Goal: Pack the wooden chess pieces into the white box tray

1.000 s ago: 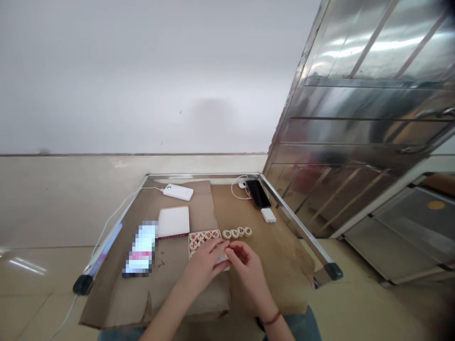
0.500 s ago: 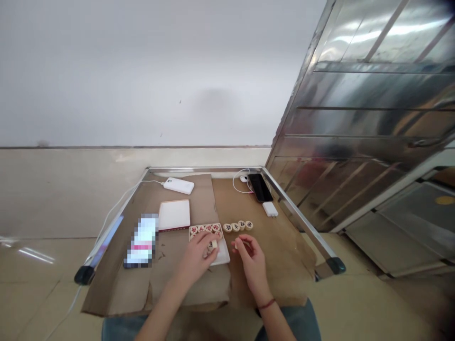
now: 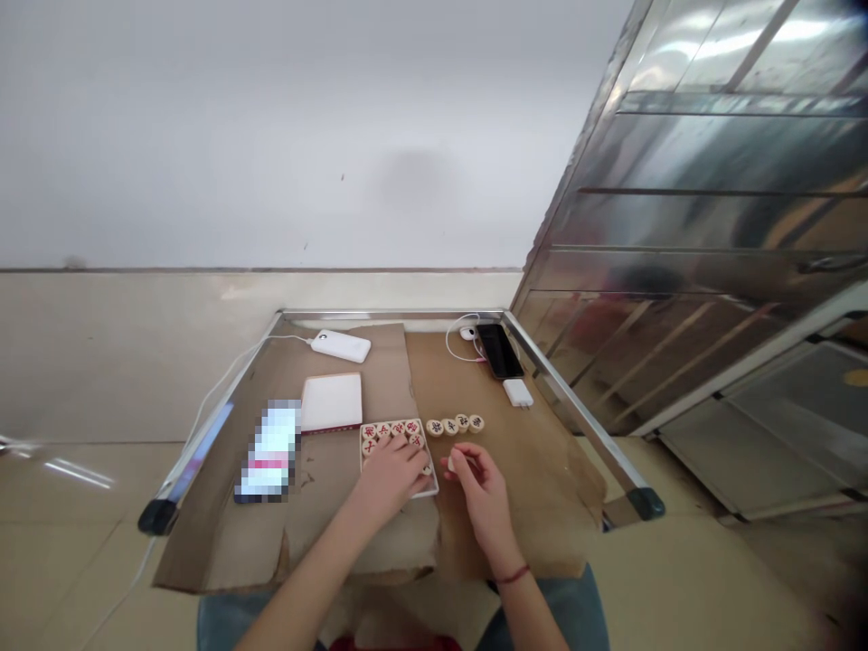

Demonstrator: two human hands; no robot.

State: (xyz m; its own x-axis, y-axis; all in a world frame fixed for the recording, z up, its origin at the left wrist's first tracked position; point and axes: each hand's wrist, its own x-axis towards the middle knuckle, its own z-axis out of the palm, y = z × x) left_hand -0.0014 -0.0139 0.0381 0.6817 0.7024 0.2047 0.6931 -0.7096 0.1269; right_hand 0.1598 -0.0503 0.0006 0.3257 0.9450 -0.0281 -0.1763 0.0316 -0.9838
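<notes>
My left hand [image 3: 393, 472] is over the open white box [image 3: 433, 488], its fingers bent down around a Chinese chess piece [image 3: 427, 469] at the box's right side. Rows of round pieces with red characters [image 3: 399, 428] fill the far part of the box; my hand hides much of the near part. To the right of the box, my right hand [image 3: 480, 488] is closed, pinching a pale Chinese chess piece [image 3: 451, 464] between thumb and fingers. Just beyond it, several pieces with dark characters [image 3: 450, 426] lie in a row on the cardboard.
A white box lid [image 3: 332, 402] lies left of the box, near a phone with a blurred screen [image 3: 268, 452]. Farther back are a white power bank [image 3: 341, 345] with a cable, a black phone [image 3: 500, 351] and a white charger [image 3: 518, 392]. A metal rail [image 3: 576, 407] edges the table.
My left hand has lowered into the box, bringing its piece from above to the right side. My right hand stays nearly in place, still pinching its piece. The view has tilted slightly.
</notes>
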